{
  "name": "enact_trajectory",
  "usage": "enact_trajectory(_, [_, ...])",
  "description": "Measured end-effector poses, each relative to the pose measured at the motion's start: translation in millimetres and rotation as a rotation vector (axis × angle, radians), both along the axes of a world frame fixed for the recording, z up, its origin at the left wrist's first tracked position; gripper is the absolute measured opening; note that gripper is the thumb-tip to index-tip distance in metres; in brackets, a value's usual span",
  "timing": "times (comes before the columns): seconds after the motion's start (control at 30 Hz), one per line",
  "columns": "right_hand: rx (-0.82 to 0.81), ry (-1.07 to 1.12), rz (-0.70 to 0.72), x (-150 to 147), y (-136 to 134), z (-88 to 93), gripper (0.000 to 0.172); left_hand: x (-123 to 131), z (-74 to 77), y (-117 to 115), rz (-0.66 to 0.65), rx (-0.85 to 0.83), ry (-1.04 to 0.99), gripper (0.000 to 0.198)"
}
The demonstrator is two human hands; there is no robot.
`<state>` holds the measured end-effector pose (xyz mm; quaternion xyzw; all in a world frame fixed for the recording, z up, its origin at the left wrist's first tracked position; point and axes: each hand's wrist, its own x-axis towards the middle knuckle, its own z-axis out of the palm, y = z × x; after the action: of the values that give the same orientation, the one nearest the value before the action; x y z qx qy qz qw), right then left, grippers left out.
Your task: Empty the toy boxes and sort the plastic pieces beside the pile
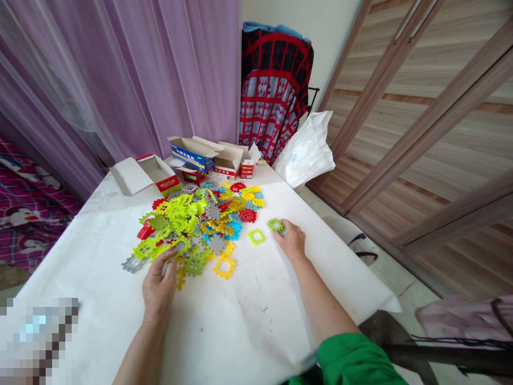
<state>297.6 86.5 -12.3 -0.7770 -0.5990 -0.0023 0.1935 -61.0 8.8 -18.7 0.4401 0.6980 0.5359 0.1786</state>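
A heap of flat plastic interlocking pieces in green, yellow, grey, red and blue lies on the white-covered table. My left hand rests at the near edge of the heap, its fingers pinching a grey piece. My right hand sits to the right of the heap, fingers closed on a green piece. A green square frame piece lies just left of that hand. A yellow frame piece lies between my hands.
Several opened cardboard boxes stand along the table's far edge. A white plastic bag leans at the far right corner. Purple curtains hang behind, wooden wardrobe doors stand to the right, and a patterned cloth hangs at the back.
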Motion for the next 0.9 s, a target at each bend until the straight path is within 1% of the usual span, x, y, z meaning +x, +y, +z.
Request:
enact_trajectory(0.07, [0.017,0.008,-0.05,17,4,-1.9,0.043,0,-0.2,0,0.0,-0.013,-0.005,0.033])
enact_trajectory(0.2, [0.02,0.028,-0.17,66,16,-3.5,0.046,1,3.7,0,0.003,-0.024,-0.01,0.031])
enact_trajectory(0.3, [0.006,0.057,-0.199,98,26,-1.9,0.048,2,8.2,-1,0.002,-0.038,-0.01,0.029])
enact_trajectory(0.4, [-0.018,0.075,-0.196,114,34,-0.2,0.049,3,10.4,-2,-0.001,-0.057,-0.004,0.029])
enact_trajectory(0.53, [-0.057,0.062,-0.192,117,39,0.6,0.049,1,7.9,-2,-0.007,-0.055,0.015,0.031])
enact_trajectory(0.7, [-0.056,0.058,-0.206,106,47,2.3,0.05,-1,4.4,-1,-0.01,-0.054,0.033,0.032])
enact_trajectory(0.9, [-0.044,0.076,-0.257,92,70,5.3,0.05,-3,4.1,-2,0.004,-0.06,0.029,0.033])
